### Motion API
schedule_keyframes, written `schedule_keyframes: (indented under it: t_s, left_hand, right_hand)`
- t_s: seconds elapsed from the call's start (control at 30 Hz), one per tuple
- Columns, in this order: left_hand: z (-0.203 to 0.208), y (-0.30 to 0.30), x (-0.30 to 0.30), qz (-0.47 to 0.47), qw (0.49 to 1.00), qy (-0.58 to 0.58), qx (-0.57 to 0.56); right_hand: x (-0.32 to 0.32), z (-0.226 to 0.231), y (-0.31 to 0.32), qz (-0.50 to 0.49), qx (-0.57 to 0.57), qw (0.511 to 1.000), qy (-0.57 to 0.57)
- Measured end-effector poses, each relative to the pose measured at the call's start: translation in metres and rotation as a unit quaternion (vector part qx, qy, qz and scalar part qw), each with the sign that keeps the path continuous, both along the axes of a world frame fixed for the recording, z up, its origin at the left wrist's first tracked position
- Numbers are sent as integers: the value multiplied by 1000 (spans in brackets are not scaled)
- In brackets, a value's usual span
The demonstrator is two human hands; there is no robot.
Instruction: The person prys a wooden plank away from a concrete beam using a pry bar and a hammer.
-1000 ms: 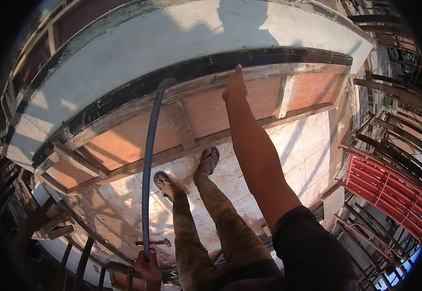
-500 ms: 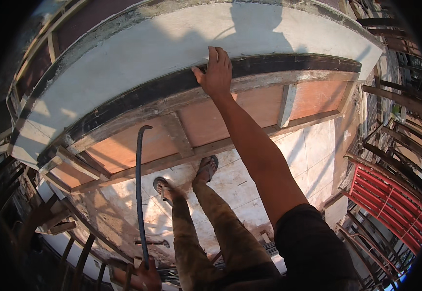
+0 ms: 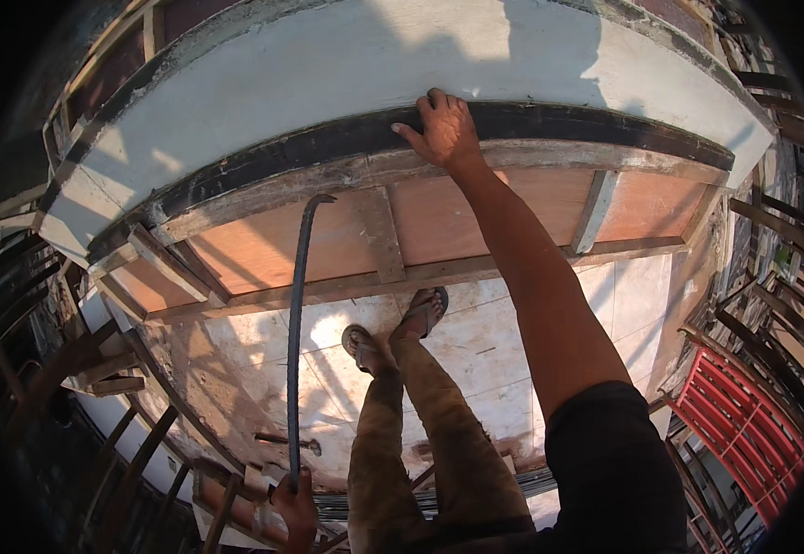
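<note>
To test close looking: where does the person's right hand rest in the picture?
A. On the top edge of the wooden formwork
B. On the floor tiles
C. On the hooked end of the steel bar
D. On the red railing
A. The right hand lies flat on the dark top edge of the formwork, while the bar is gripped at its lower end by the left hand.
</note>
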State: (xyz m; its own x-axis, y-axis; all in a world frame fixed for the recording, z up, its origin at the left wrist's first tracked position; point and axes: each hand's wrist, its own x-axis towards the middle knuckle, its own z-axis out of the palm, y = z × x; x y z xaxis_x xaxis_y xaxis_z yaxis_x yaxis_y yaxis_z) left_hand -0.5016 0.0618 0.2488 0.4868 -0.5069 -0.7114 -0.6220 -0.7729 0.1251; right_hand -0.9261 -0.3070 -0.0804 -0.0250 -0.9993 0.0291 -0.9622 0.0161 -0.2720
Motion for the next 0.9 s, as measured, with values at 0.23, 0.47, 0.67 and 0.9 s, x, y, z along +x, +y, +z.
schedule_keyframes:
  t_s: [0.23,0.47,0.67,0.9]
  left_hand:
    - [-10,32,33,-37,999,6,-28]
    - [-11,54,79,-60,998,-13,-17]
    - [-32,74,110,-47,998,9,-46]
    - [-29,83,106,-59,997,-19,-45]
  right_hand:
    - [18,-5,2,-19,-104,994,-27]
    - [27,-5,2,-92,-81,992,-16]
    - [29,15,-13,-76,96,991,54]
    - [131,9,-33,103,-60,992,-45]
